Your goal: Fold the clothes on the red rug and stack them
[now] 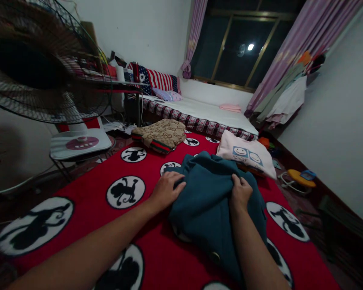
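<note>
Head view, with 12 o'clock taken as the far end of the room, shows a teal garment [204, 193] lying loosely bunched on a red blanket [89, 211] with round monkey motifs. Its longer axis runs roughly from 11 o'clock to 5 o'clock, the lower end narrowing beside the right forearm. A round button [215, 256] shows near that lower end, toward 6 o'clock.

Both hands are at the garment, one to either side of its middle. The left hand [167, 187] is at its 10 o'clock edge, fingers bent over the border and thumb spread; whether cloth is pinched there cannot be told. The right hand [241, 189] sits at about 2 o'clock, inside the outline, its fingers closed on a raised fold. Of the two, the right is nearer the lower end and the button, while the left reaches only the border.

At 11 o'clock lies a brown patterned item [163, 133] with a striped band, apart from the teal cloth. At 1 o'clock, just beyond the garment, rests a pink top [245, 153]; whether the two touch is unclear.
</note>
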{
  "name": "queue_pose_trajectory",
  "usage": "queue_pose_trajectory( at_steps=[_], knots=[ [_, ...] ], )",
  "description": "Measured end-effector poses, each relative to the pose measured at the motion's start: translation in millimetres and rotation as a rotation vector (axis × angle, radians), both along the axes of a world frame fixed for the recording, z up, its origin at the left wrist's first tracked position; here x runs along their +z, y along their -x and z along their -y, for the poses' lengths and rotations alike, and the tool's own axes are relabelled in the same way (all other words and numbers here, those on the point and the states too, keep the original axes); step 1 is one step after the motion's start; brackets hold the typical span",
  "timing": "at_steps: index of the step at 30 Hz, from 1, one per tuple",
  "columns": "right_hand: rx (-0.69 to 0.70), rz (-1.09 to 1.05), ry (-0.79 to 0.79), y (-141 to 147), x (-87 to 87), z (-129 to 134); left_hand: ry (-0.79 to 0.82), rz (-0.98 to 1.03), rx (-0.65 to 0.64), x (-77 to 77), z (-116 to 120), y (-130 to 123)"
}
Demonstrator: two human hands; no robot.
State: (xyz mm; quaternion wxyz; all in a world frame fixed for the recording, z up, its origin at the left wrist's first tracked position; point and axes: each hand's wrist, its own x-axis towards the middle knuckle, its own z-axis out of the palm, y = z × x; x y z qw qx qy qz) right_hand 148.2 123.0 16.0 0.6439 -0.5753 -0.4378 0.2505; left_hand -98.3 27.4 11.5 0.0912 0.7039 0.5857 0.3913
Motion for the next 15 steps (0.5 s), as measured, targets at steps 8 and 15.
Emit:
queue_pose_trajectory(
  at_steps=[8,15],
  knots=[
    [0.274,0.644,-0.426,48,64.9,27,-0.07,-0.121,-0.296,-10.3,14,-37],
    [0.642,1.501,0.168,94,44.8,8,-0.138,-0.077,-0.317,-15.5,13,-32]
  ],
)
